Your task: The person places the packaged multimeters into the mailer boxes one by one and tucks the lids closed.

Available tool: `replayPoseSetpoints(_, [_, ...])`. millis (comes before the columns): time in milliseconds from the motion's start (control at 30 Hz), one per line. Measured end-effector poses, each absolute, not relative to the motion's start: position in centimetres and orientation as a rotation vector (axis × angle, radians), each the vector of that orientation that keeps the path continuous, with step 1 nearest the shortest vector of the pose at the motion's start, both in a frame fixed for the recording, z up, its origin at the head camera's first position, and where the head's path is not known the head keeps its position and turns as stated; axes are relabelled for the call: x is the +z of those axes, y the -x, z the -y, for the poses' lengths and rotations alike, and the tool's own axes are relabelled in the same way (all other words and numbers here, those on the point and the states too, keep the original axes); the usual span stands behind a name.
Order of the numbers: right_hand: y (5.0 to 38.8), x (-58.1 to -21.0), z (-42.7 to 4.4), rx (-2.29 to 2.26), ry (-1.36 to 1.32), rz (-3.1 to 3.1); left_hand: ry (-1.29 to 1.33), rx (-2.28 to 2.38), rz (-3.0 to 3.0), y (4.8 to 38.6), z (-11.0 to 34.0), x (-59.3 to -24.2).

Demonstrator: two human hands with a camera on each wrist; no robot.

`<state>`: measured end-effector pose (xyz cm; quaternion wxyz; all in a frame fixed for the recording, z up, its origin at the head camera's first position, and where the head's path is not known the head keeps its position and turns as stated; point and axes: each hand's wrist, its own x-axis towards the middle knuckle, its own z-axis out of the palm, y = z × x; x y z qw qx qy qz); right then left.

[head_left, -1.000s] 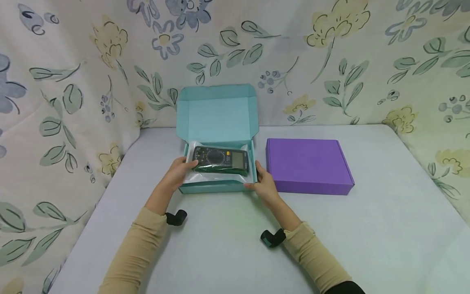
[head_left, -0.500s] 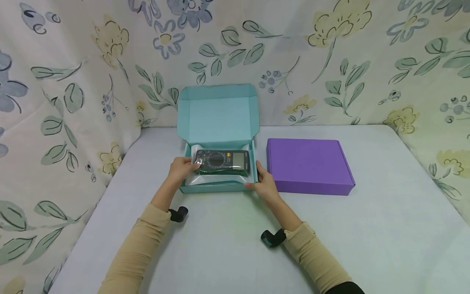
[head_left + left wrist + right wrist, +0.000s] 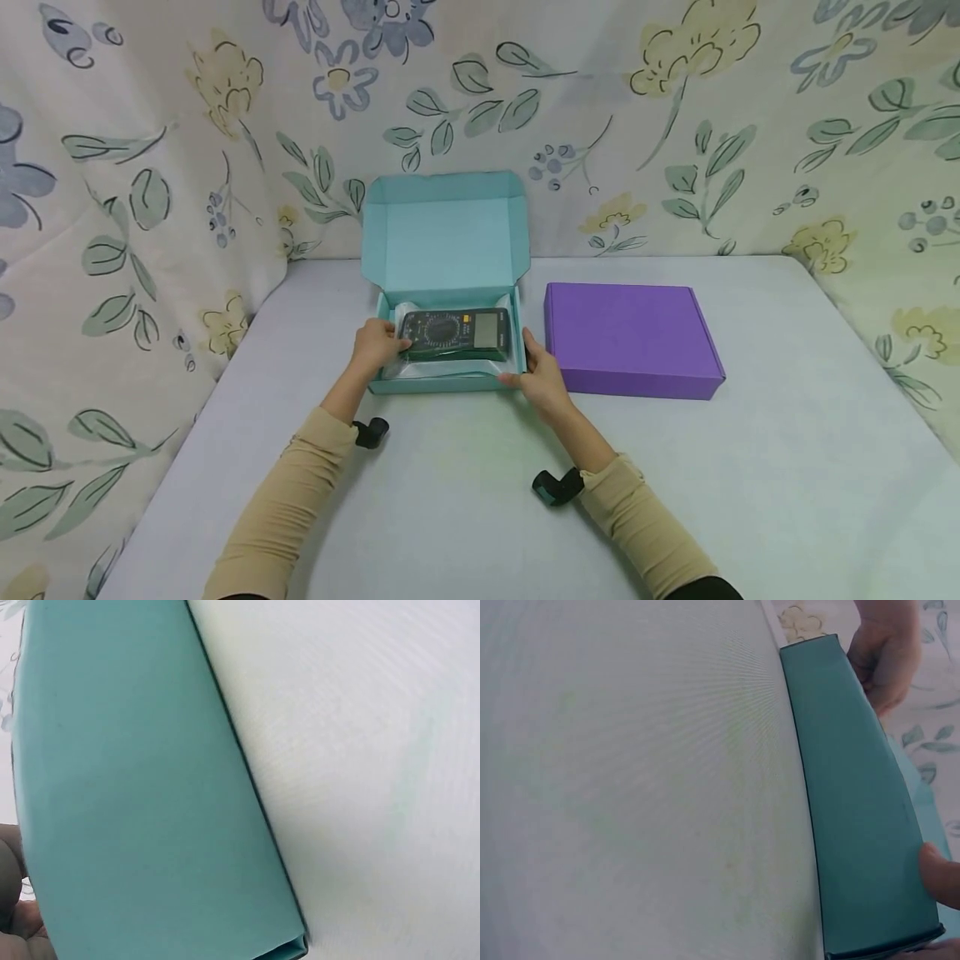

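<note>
A black digital multimeter (image 3: 442,330) in a clear, padded plastic bag lies in an open teal cardboard box (image 3: 450,387), its display toward the right. My left hand (image 3: 373,343) pinches the bagged multimeter at its left end, thumb on top, just inside the box's left wall. At the front right corner, my right hand (image 3: 542,379) grips the box, the thumb on the front wall and the fingers along the right side. The box's front wall (image 3: 142,780) fills much of the left wrist view and hides most of the left fingers. In the right wrist view, the right thumb (image 3: 939,877) presses that wall.
The box lid (image 3: 447,237) stands raised at the back, near a floral curtain (image 3: 480,108). A closed purple box (image 3: 630,337) sits just right of the teal one. Both rest on a white-covered table (image 3: 465,500).
The bagged multimeter has gone down into the teal box and lies flatter. My left hand has moved slightly right with it. My right hand stays at the box corner.
</note>
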<state>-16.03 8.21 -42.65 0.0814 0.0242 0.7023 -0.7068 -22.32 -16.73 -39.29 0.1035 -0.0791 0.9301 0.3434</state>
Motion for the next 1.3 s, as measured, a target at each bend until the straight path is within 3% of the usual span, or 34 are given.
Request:
replayPoseSetpoints(533, [16.0, -42.0, -8.2, -2.072, -0.058, -2.148, 0.117, 0.894, -2.846, 21.7, 16.4, -39.6])
replayPoseSetpoints(767, [16.4, -40.9, -8.9, -1.697, 0.009, -2.363, 0.048, 0.933, -2.879, 21.4, 16.9, -39.0])
replayPoseSetpoints(967, [17.3, -38.3, -10.4, -1.613, 0.037, -2.351, 0.199, 1.576, -2.548, 21.8, 19.2, -36.9])
replayPoseSetpoints(1133, [19.9, -36.4, -11.6, -2.133, -0.107, -1.937, 0.288, 2.213, -1.9, 23.4, 21.9, -34.6])
replayPoseSetpoints(1300, [23.4, -35.9, -12.3, -2.547, -0.252, -1.261, 0.31, 2.424, -1.485, 24.8, 23.7, -33.9])
